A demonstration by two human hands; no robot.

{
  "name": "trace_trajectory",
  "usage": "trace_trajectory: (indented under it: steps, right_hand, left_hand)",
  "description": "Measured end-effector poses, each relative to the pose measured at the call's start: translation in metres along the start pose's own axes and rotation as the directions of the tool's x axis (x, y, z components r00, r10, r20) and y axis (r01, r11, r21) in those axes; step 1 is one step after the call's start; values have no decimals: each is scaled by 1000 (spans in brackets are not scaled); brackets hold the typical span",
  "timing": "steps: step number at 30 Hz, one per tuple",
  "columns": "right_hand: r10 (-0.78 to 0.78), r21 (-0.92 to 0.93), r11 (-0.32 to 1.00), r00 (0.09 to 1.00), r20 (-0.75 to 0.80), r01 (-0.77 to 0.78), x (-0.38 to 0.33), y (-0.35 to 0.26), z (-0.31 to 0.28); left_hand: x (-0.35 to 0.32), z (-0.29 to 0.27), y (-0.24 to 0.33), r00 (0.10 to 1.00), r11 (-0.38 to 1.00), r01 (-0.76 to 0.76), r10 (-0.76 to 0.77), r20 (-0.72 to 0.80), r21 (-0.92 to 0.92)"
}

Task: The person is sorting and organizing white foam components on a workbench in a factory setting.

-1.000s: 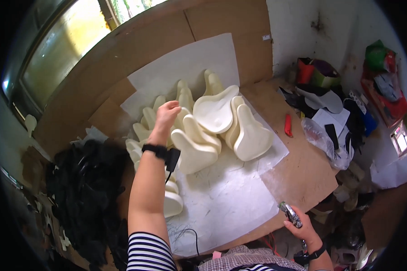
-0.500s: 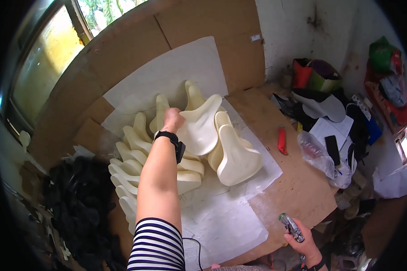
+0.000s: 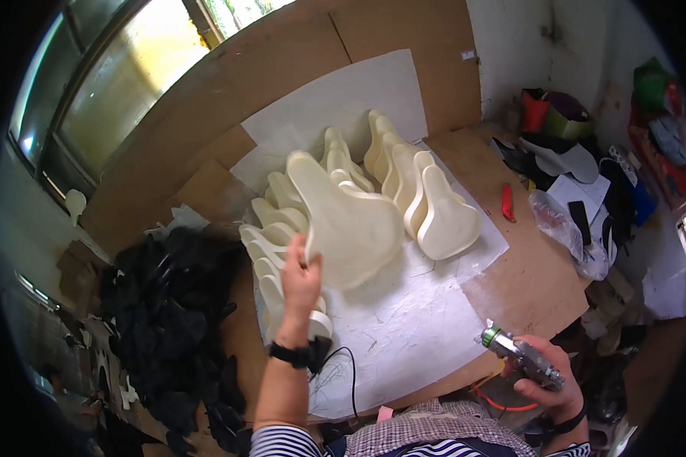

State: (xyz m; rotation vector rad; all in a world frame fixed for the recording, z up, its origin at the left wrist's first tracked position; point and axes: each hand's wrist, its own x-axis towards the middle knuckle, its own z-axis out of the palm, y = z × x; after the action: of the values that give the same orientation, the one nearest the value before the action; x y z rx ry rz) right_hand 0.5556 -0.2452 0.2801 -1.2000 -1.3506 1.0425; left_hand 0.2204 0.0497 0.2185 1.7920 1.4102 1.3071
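Note:
Held up over the table by its left edge is a cream bicycle saddle pad (image 3: 351, 225), with my left hand (image 3: 301, 278) closed on it. Its pointed nose tilts away toward the back wall. My right hand (image 3: 545, 373) is wrapped round a small metal spray gun (image 3: 522, 354) with a green ring near its tip, at the table's near right corner. An orange hose (image 3: 503, 405) shows below the gun. Behind and right of the held pad stands a row of matching saddle pads (image 3: 446, 213). More pads (image 3: 270, 247) are lined up to the left, partly hidden by my left hand.
White paper (image 3: 389, 335) covers the middle of the cardboard-topped table (image 3: 526, 282). A red cutter (image 3: 508, 203) lies at the right. Beyond it are a phone (image 3: 579, 221), a plastic bag (image 3: 549, 221) and a notebook. A heap of black covers (image 3: 175, 327) fills the left side.
My left hand has drawn a saddle pad from the back toward me, off the group. The spray gun in my right hand has come up and turned toward the table. The view has shifted.

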Motion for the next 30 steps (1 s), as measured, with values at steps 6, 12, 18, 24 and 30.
trace_trajectory:
  steps: [6, 12, 18, 24, 30]
  right_hand:
    - [66, -216, 975, 993, 102, -43, -24, -9, 40]
    - [-15, -24, 1000, 1000, -14, 14, -39, -33, 71]
    - [147, -213, 968, 987, 67, -130, -48, -35, 73]
    - [101, 86, 991, 995, -17, -99, -34, -39, 90]
    - [116, -310, 944, 993, -17, -115, -19, -23, 81]
  left_hand:
    - [-95, 12, -82, 960, 858, 278, -262, 96, -432]
    - [-123, 1, -92, 888, 848, 450, -392, 241, -280]
    - [-130, -17, -121, 911, 902, 409, -395, 118, -140]
    - [-140, -28, -118, 844, 823, 532, -533, 56, -201]
    - [-146, -77, -147, 911, 873, 346, -399, -98, -343]
